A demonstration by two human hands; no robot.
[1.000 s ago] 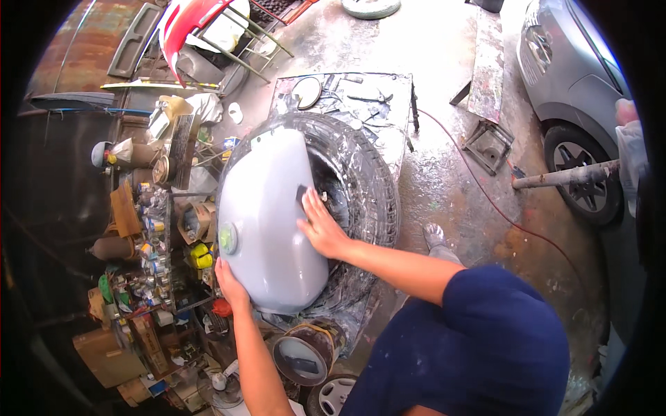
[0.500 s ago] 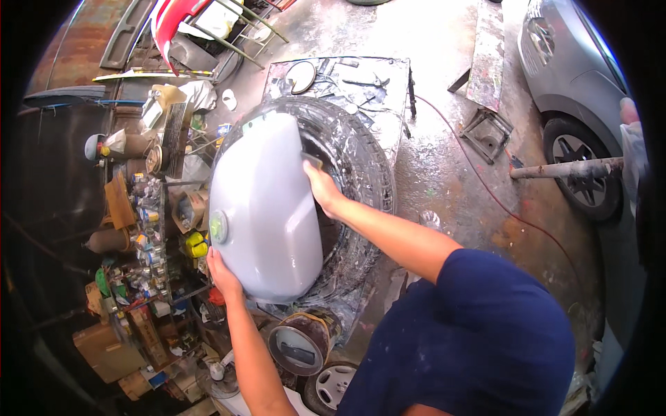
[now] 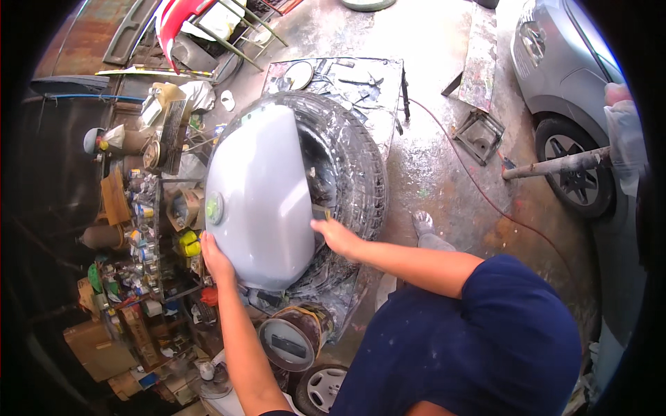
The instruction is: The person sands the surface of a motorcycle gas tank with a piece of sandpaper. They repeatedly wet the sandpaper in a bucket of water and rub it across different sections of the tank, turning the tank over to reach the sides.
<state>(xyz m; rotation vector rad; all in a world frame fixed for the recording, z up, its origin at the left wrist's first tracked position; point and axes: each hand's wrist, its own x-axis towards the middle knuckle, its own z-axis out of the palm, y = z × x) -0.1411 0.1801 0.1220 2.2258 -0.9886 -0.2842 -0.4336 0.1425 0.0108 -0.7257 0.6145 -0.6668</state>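
A glossy grey fuel tank with a green-covered round cap rests on a worn tyre. My left hand grips the tank's lower left side, just below the cap; some of its fingertips are hidden by the edge. At the tank's right edge, my right hand is closed on a thin dark block, which looks like a sanding block. Its contact with the tank's side is partly hidden by my fingers.
Near me stands a bucket of liquid with a dark block in it. A low table with pliers and tools lies beyond the tyre. Left is a cluttered shelf; right, a grey car and a red hose.
My right hand has slid toward me along the tank's right edge with the dark block. My left hand keeps its place on the tank. The whole view has shifted slightly.
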